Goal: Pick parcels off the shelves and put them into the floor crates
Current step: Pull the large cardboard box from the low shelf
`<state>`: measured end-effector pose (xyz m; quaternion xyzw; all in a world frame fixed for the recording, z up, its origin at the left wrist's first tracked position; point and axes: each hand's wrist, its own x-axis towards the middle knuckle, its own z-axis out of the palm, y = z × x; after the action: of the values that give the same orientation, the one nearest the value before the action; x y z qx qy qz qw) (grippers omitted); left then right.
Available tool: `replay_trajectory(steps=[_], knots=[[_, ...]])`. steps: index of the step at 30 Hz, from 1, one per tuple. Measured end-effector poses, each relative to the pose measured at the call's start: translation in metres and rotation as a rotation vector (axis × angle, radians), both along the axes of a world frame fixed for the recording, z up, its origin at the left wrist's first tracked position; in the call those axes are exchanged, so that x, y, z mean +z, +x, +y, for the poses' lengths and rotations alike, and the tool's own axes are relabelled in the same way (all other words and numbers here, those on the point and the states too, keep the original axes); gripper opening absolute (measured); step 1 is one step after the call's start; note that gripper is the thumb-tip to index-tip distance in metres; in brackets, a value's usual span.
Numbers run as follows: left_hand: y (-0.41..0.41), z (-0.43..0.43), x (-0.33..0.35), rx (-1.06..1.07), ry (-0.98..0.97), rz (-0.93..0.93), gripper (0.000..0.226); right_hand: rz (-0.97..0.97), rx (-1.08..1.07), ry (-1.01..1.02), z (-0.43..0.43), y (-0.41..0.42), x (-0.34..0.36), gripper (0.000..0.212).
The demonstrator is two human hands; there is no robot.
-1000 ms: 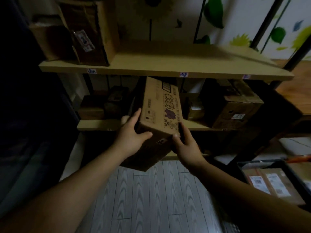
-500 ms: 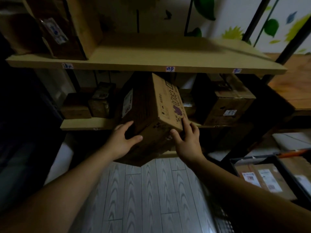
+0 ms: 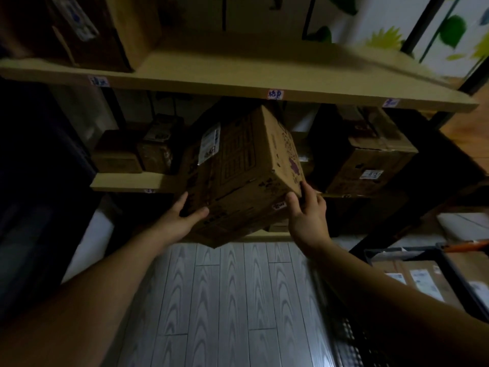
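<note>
A large brown cardboard parcel (image 3: 238, 176) with a white label and purple print is held tilted in front of the middle shelf (image 3: 127, 181). My left hand (image 3: 182, 218) grips its lower left side. My right hand (image 3: 307, 215) holds its lower right corner, fingers up the printed face. A black floor crate (image 3: 449, 274) at the lower right holds flat labelled parcels (image 3: 418, 282).
The upper shelf board (image 3: 238, 83) carries a tall box (image 3: 87, 30) at the left. Small boxes (image 3: 137, 152) stand on the middle shelf at the left, a bigger carton (image 3: 370, 160) at the right. Grey plank floor (image 3: 225, 300) lies below. A black shelf post (image 3: 383, 234) slants at the right.
The parcel has turned so that its labelled side faces me and has come further out of the shelf. Both hands have shifted toward its lower corners.
</note>
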<state>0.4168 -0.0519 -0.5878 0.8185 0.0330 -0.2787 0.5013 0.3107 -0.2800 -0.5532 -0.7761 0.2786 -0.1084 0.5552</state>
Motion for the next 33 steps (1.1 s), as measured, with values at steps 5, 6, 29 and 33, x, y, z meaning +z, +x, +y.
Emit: replay_trajectory(steps=[5,6,29,33], knots=[[0.005,0.002,-0.005,0.086,-0.069,0.043,0.079,0.006,0.004,-0.133,0.001,0.01,-0.008,0.077],[0.007,0.002,-0.006,0.087,-0.056,0.033,0.08,0.018,0.017,-0.177,0.002,0.013,-0.007,0.089],[0.016,0.016,-0.005,0.206,-0.162,0.041,0.09,0.09,-0.076,0.318,-0.004,0.014,-0.048,0.061],[0.0,0.02,-0.017,0.191,-0.204,0.043,0.099,0.116,-0.057,0.311,-0.001,0.005,-0.061,0.057]])
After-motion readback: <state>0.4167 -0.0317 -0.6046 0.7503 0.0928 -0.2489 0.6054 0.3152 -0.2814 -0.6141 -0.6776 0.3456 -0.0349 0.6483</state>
